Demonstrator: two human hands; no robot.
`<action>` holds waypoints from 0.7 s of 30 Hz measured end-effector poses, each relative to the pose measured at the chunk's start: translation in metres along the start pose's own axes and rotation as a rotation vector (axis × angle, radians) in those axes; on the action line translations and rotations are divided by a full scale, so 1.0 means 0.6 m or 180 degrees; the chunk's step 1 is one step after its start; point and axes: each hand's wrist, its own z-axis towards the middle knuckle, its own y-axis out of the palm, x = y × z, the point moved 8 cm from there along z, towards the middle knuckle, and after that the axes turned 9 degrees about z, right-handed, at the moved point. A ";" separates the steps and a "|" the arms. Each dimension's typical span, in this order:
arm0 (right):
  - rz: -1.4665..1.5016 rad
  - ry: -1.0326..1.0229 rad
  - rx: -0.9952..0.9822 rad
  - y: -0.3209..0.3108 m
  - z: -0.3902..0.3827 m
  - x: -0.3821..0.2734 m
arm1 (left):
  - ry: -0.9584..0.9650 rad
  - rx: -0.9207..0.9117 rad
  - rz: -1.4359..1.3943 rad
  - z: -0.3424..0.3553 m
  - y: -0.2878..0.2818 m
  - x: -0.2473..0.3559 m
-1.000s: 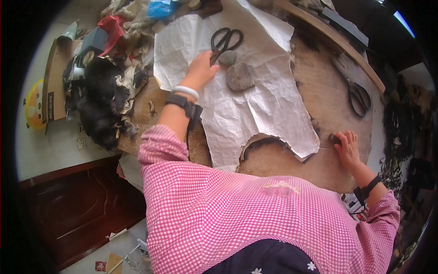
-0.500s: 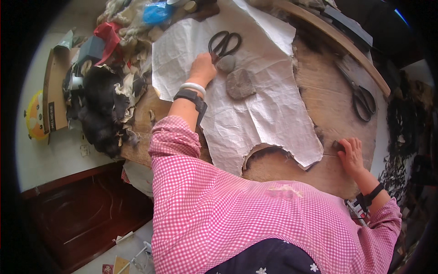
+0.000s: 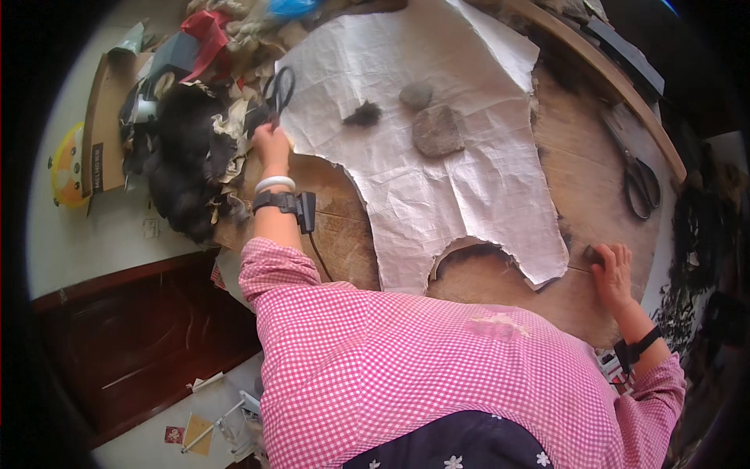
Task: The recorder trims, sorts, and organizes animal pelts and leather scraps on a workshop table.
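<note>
Black-handled scissors [image 3: 276,108] are up at the left edge of the white sheet [image 3: 461,195], loops pointing away from the person. The left hand [image 3: 270,147] is closed round the blade end, probably just an easy way to carry them. Black fur [image 3: 187,156] is heaped left of the sheet. On top of it sit a flat brown stone [image 3: 438,131] and a smaller grey one [image 3: 416,95], touching or nearly so, weights I reckon, since the thing's all creases. Dark tuft [image 3: 363,115] left of those. Right hand [image 3: 615,273] is off the sheet's lower right corner, fingers curled at a small dark block [image 3: 591,254]; gripping or just resting, can't tell. Spare scissors [image 3: 628,156] lie right of the sheet, maybe parked within reach.
</note>
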 end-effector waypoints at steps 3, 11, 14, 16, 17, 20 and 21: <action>-0.0041 0.0026 -0.0006 -0.001 -0.003 0.002 | -0.0661 -0.0375 0.0692 -0.022 -0.018 -0.080; -0.0111 -0.0083 -0.0018 0.002 0.001 0.004 | -0.0655 -0.0870 0.1079 -0.054 -0.006 -0.148; -0.0165 -0.0001 -0.0006 0.002 -0.004 0.006 | -0.0732 -0.0374 0.1303 -0.053 -0.016 -0.081; -0.0066 -0.0069 -0.0001 -0.003 0.000 -0.006 | -0.0018 0.0317 0.1021 -0.034 -0.046 0.007; -0.0057 -0.0024 0.0012 -0.008 0.000 -0.007 | 0.0588 0.0739 0.0818 -0.029 -0.058 0.065; -0.0047 0.0006 -0.0040 -0.008 0.004 -0.013 | 0.1036 -0.0503 -0.0608 -0.036 -0.018 0.214; -0.0059 0.0011 -0.0040 -0.009 0.002 -0.013 | 0.1519 -0.0822 -0.0654 -0.068 -0.001 0.284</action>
